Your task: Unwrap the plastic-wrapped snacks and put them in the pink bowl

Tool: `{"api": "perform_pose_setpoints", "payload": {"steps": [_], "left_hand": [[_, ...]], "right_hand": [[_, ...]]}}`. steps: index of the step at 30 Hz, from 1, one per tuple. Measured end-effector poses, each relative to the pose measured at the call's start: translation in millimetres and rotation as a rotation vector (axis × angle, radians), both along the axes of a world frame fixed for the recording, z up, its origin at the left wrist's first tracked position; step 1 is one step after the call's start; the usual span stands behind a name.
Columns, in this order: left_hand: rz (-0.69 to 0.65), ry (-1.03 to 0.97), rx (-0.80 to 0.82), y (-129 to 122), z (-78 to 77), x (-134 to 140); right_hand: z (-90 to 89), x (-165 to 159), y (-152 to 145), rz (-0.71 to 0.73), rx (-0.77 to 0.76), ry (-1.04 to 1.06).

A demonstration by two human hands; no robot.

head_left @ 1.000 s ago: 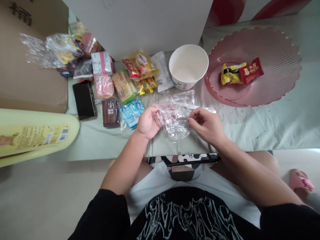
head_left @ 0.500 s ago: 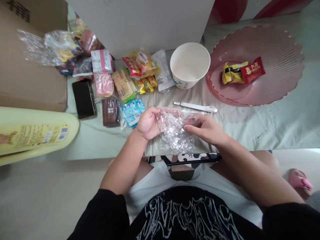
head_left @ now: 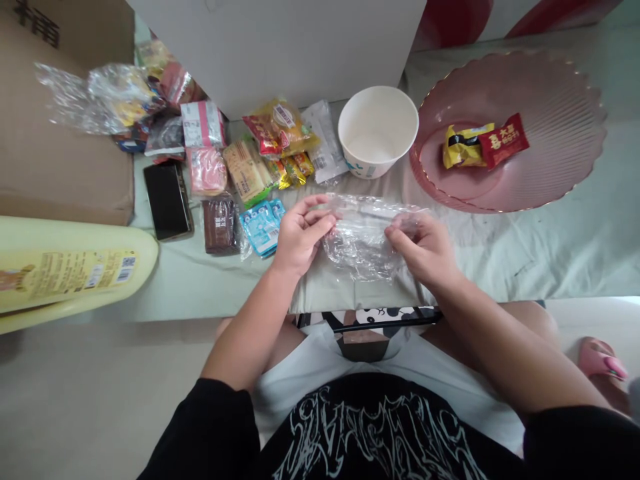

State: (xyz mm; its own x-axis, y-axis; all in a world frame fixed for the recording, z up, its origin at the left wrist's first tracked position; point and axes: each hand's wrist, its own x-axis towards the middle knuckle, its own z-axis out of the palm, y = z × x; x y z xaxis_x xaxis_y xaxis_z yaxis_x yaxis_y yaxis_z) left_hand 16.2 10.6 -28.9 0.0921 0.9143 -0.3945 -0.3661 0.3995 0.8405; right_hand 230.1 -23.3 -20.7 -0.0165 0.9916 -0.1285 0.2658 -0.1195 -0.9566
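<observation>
A crinkled clear plastic bag (head_left: 361, 247) is stretched between my two hands above the cloth. My left hand (head_left: 303, 237) pinches its left edge between thumb and fingers. At the opposite edge, my right hand (head_left: 423, 243) grips the plastic with the thumb on top. The bag covers most of the white utility knife seen earlier behind it. Close to my left hand lie blue sachets (head_left: 263, 227) and a brown wrapped snack (head_left: 221, 225). Beyond the bag stands a white paper tub (head_left: 379, 130), its inside bare.
A pink ribbed bowl (head_left: 555, 133) on the right holds a yellow packet (head_left: 463, 148) and a red packet (head_left: 505, 141). Packaged snacks (head_left: 247, 170) and a phone (head_left: 167, 200) lie left. A white box (head_left: 290, 47) stands behind; a yellow container (head_left: 75, 273) is at far left.
Both hands have moved slightly away from my body and the right one a little rightward. The crumpled plastic is now spread wider and pulled flatter, hiding the knife.
</observation>
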Motion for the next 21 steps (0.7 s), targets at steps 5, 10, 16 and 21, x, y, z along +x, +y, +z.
{"api": "perform_pose_setpoints", "payload": {"steps": [5,10,16,21], "left_hand": [[-0.284,-0.222,-0.102,-3.1,6.4,-0.2],[-0.429,0.068,-0.075,-10.6,2.2,1.4],[-0.306,0.155,0.055,-12.6,-0.3,1.7],[-0.467,0.109,-0.031,-14.7,1.7,0.3]], "right_hand": [[-0.1,-2.3,-1.2,0.087,-0.084,0.144],[-4.4,1.8,1.6,-0.021,-0.063,0.189],[-8.7,1.9,2.7,0.167,-0.178,0.308],[-6.3,2.6,2.4,0.201,-0.188,0.241]]}}
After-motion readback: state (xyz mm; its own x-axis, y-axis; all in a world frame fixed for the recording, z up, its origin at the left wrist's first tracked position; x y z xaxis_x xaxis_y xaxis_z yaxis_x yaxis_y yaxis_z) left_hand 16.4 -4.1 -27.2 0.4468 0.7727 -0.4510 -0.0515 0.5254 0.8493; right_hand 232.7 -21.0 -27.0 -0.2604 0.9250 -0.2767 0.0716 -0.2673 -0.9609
